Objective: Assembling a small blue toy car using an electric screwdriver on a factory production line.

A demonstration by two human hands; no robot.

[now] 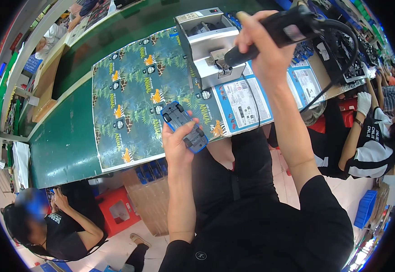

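My left hand [178, 144] is closed around a blue toy car [177, 117], turned underside up so its dark chassis and black wheels show. The thumb lies across the chassis. Up and to the right, my right hand [270, 56] grips a black electric screwdriver [292, 28] lying nearly level, its front end pointing left and down. That end is at the front of a grey-and-silver screw feeder [213, 43]; whether the bit touches a screw there is too small to tell.
A printed sheet with animal pictures [138, 99] covers part of the green table [61, 145]. The screwdriver's black cable [333, 86] loops down on the right. Black trays of parts [342, 59] stand at the far right. Co-workers sit on both sides, near a red stool [118, 211].
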